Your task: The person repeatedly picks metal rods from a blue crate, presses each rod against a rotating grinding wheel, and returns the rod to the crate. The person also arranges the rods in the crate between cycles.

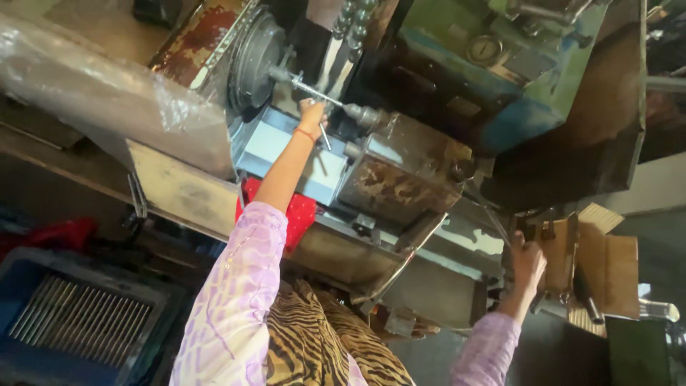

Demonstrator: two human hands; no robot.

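Note:
My left hand (311, 114) reaches out in a lilac sleeve to a small lathe-like machine. Its fingers are closed on a thin metal rod (325, 136), just below a slim shaft (314, 88) that runs from the round dark chuck (256, 61) to a metal holder (361, 113). My right hand (527, 263) is far to the right, wrapped around a dark lever handle (532, 232) on the machine's side. A rusty metal housing (393, 182) lies between the two hands.
A red dotted cloth (299, 213) lies on the machine bed under my left arm. A blue crate (28, 286) holds several metal rods at lower left. A plastic-wrapped bundle (93, 78) is at upper left, a round gauge (484, 48) above, a cardboard box (614, 268) at right.

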